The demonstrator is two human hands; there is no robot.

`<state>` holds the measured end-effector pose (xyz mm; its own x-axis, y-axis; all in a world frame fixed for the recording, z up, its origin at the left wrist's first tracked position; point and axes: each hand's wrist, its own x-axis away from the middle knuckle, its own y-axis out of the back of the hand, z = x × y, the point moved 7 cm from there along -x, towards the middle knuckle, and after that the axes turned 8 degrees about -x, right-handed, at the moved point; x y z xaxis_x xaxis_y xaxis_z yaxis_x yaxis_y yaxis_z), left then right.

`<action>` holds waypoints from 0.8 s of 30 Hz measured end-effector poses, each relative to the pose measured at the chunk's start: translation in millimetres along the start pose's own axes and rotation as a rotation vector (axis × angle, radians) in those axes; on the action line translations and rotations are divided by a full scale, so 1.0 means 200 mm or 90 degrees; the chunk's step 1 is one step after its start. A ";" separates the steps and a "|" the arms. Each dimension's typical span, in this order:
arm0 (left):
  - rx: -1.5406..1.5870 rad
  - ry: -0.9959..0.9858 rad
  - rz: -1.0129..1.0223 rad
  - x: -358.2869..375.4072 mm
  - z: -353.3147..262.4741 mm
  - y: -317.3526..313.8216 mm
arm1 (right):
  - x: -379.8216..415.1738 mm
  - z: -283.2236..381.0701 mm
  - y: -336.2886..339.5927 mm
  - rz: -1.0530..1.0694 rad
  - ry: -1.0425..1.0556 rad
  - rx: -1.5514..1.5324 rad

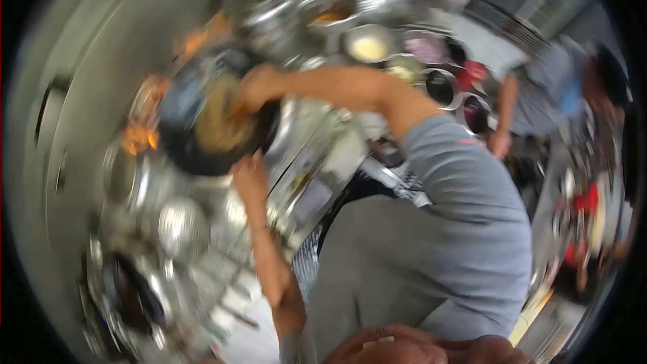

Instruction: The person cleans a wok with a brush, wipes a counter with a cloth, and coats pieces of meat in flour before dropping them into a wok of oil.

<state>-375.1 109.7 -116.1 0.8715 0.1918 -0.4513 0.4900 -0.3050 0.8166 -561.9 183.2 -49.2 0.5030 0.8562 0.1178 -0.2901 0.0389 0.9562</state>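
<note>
So, metal ctr (209, 195) w/ bowls (368, 45), flames (139, 138) by wok (180, 111), co-worker (547, 87) R.

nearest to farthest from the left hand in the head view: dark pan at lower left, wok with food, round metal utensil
1. wok, right at the left hand
2. round metal utensil, below the wok
3. dark pan, lower left

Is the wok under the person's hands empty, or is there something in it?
Not empty: a brownish mass shows against the dark inside of the wok. Blur hides what it is.
</note>
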 end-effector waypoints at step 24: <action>-0.012 0.149 -0.134 -0.02 -0.12 -0.04 | -0.52 0.21 -0.41 -0.185 -0.119 -0.154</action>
<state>-382.0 134.3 -112.2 0.7217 0.4587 -0.5185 0.6574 -0.2193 0.7210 -555.9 68.3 -129.1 0.7252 0.6839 -0.0794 -0.2860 0.4042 0.8688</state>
